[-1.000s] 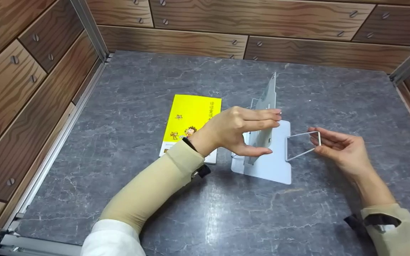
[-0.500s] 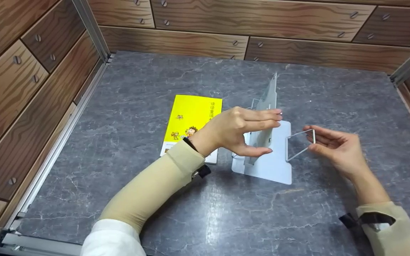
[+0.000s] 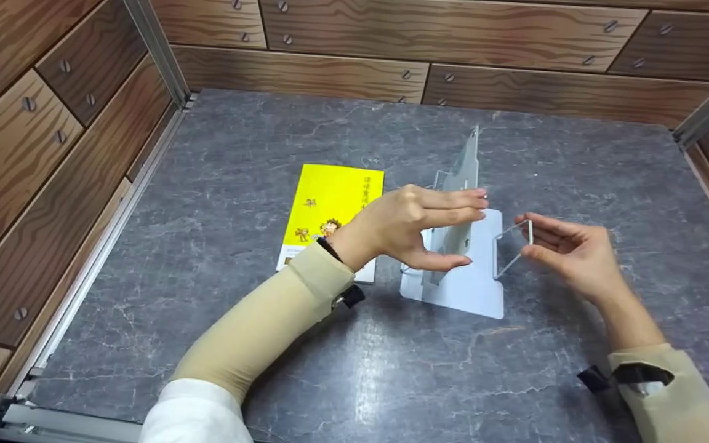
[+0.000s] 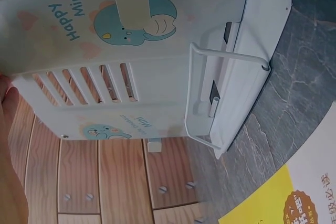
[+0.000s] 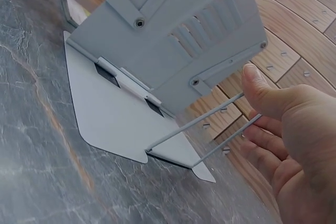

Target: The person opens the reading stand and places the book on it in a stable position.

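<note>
A white metal book stand (image 3: 468,283) rests on the table with its back plate (image 5: 184,35) raised off the flat base. Cartoon dinosaurs and "Happy Mini" lettering decorate the plate's front (image 4: 79,40), which has slots and a wire page holder (image 4: 190,93). My left hand (image 3: 404,224) reaches across the raised plate, fingers nearly straight at its upper edge and thumb spread apart. On the right, my right hand (image 3: 576,246) pinches the end of a wire support leg (image 5: 199,127) between thumb and fingers. The leg slants up from the notch in the base's edge.
A yellow book (image 3: 333,191) lies flat to the left of the stand, partly beneath my left forearm. Wood-patterned walls (image 3: 330,67) border the grey marbled table (image 3: 256,141), with metal rails (image 3: 157,55) at the corners.
My right hand has moved left toward the back plate, swinging the wire leg up and inward. The left hand, the stand's plate and the book keep their places.
</note>
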Available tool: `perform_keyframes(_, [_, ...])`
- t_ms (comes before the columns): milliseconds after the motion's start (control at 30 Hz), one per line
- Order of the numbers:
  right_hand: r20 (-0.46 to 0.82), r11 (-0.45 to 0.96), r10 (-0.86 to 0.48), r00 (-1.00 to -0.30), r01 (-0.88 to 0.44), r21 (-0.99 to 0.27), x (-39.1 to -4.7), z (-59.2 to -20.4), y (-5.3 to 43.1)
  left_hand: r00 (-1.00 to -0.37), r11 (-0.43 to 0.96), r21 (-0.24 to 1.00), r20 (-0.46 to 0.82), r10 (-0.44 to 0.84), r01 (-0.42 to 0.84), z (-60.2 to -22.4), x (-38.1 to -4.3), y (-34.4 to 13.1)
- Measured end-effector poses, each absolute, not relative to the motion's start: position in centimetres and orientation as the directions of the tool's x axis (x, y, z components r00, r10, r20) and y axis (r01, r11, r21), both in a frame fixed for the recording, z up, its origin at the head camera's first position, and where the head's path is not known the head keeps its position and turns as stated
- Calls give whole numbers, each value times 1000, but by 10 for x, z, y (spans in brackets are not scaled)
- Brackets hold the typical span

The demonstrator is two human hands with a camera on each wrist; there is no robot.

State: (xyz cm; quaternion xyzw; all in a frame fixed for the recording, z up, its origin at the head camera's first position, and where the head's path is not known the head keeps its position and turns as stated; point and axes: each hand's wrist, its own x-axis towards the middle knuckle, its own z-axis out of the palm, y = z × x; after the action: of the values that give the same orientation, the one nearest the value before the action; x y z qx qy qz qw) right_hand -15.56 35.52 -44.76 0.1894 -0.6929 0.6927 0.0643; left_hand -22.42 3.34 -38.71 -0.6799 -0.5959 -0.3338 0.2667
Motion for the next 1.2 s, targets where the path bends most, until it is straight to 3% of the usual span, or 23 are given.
perform_keyframes(567, [291,199,-143,-946,-315,-928,-160,-440,342,56,-153,59,752,656,986,-387,-223,42])
perform_keyframes(833, [241,147,-148,-959,-262,-954,-164,-443,340,55,-168,79,740,671,983,-388,-223,48])
perform_keyframes(1200, [262,132,-164,-951,-284,-950,-168,-445,335,34,-146,96,714,699,985,-388,-221,54])
